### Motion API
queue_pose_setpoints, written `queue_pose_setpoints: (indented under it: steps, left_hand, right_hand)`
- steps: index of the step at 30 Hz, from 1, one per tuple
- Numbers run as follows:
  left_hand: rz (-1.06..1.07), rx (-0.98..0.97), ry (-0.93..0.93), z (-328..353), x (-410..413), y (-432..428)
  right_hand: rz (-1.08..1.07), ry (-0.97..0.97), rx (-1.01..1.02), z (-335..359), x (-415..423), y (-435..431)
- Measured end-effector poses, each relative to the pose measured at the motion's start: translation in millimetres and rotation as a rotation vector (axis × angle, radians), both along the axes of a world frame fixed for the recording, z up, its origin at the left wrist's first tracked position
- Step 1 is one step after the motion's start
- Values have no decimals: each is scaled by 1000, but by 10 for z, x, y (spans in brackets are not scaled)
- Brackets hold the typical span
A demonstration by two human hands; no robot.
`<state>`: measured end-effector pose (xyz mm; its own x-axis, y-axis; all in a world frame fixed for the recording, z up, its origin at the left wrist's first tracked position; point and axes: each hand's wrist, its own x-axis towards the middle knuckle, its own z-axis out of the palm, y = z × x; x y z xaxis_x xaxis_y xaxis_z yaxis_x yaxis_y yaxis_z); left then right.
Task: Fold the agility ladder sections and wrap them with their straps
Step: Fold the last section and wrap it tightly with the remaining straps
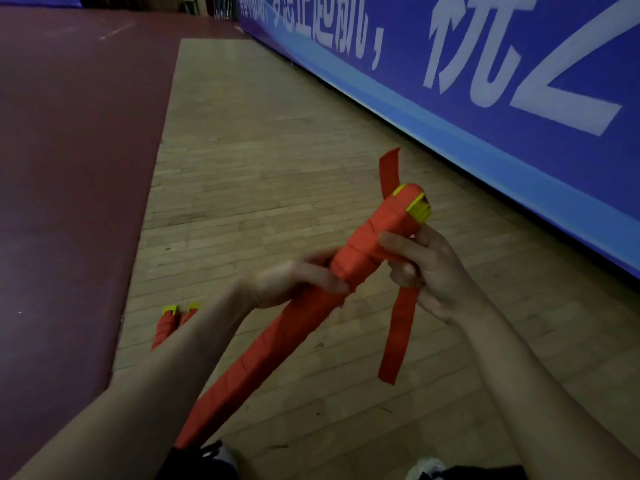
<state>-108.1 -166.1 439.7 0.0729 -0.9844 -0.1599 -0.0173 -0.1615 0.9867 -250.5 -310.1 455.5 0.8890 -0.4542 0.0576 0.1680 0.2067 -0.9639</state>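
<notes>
**Count sheet: agility ladder kit on the hall floor**

- Wrapped ladder bundles, red with yellow ends: three. These are the held bundle (277, 337) at near centre, and the left floor bundle (164, 327) and right floor bundle (188, 315) side by side at near left.
- Loose strap ends: two, the upper strap end (388, 168) and the lower strap end (398, 337).
- Hands: two, the left hand (294, 282) and the right hand (426, 268).
- Shoes: two, the left shoe (216, 457) and the right shoe (426, 469).
- Banners: one, the blue banner (519, 140) at far right.
- Floor surfaces: two, the wooden floor (259, 150) and the maroon mat (69, 168).
</notes>
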Motion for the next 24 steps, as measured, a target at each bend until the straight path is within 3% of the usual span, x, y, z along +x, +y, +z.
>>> queue_pose_setpoints:
  steps: [3,7,11,16,20,24]
  left_hand:
    - [203,20,-542,-103,-101,-92]
    - [384,-228,-728,-316,-195,-177]
    - [461,-328,-1000,-267,-289,-178]
    - [518,-294,-848,-188,-231,-151]
    - [470,-154,-528,-39,-189,-127]
    - [419,-135,-245,53,-104,-82]
  right_hand:
    - [-144,21,91,-14,71,17]
    - [-237,-1,165,-28,141,21]
    - [-253,-35,131,15,143,-9]
    - [-196,16,-50,77,63,-105]
    - [-197,132,-225,71,0,-141]
    - [-191,123,-219,74,-4,-122]
